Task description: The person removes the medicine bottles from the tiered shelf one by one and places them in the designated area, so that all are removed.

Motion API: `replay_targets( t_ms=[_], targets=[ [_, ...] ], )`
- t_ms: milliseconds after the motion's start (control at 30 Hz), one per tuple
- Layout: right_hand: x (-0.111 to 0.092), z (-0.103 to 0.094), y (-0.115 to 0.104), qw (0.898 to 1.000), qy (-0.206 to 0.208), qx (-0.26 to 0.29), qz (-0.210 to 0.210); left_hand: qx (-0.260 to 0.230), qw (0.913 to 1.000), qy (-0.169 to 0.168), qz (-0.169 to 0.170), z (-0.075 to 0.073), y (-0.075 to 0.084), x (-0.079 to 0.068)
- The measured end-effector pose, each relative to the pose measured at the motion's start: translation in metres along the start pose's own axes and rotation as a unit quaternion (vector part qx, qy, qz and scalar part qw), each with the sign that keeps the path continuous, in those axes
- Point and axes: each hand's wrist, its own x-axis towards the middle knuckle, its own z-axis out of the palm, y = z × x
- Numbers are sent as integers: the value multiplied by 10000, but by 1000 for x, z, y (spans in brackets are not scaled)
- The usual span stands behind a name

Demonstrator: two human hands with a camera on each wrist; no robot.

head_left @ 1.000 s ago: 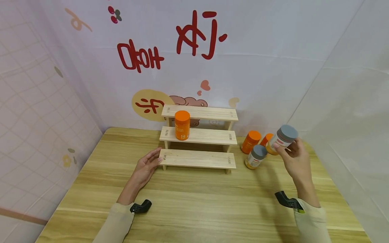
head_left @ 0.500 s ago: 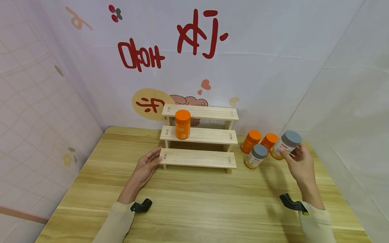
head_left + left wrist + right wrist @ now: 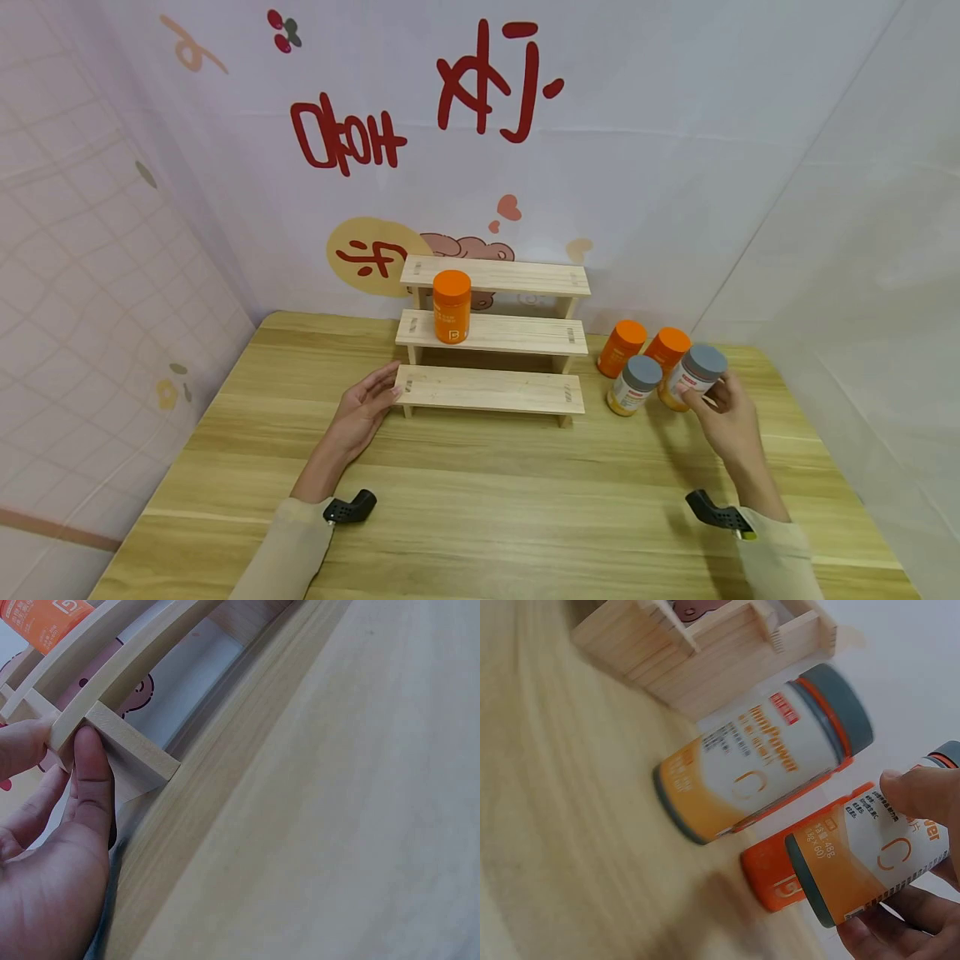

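Note:
My left hand (image 3: 362,410) pinches the left end of the lowest board of a three-tier wooden shelf (image 3: 487,390), thumb and finger on either face of the board in the left wrist view. At the right, my right hand (image 3: 727,412) grips a grey-capped supplement jar (image 3: 693,375) with a white and orange label, thumb on one side and fingers round the other. Left of it stands a matching grey-capped jar (image 3: 761,754). Two orange jars (image 3: 622,348) stand close behind, one partly hidden by the held jar. Another orange jar (image 3: 452,308) stands upright on the middle tier.
The shelf stands near the back edge of a wood-grain table (image 3: 480,500). A white printed cloth wall (image 3: 637,167) rises behind it, with more cloth on both sides. Black wrist cameras (image 3: 352,507) sit on both sleeves.
My right hand has lowered the grey-capped jar, first shifting right, then back left beside the other jars. An orange jar behind it shows more. My left hand stays at the shelf end.

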Motion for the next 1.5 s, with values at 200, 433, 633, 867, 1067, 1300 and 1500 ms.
replay_targets(
  t_ms=[200, 433, 633, 867, 1067, 1300, 1500],
  targets=[
    [-1, 7, 16, 9999, -74, 12, -87, 2, 10000, -3, -12, 0, 0, 0],
    [-4, 11, 27, 9989, -333, -259, -189, -39, 10000, -35, 52, 1, 1, 0],
    [-7, 14, 29, 9987, -373, -283, -204, -26, 10000, 21, 33, 1, 1, -1],
    [-8, 13, 26, 9984, -400, -314, -264, 36, 10000, 41, -15, 1, 1, -1],
    [-9, 7, 11, 9978, -292, -507, -313, -21, 9999, 74, -69, 2, 2, 0],
    [-10, 1, -8, 9971, 36, -688, -322, -33, 9998, 142, -157, 3, 4, -2],
    [-11, -5, -21, 9970, 205, -633, -405, -58, 9997, 114, -191, 3, 4, -2]
  ],
)
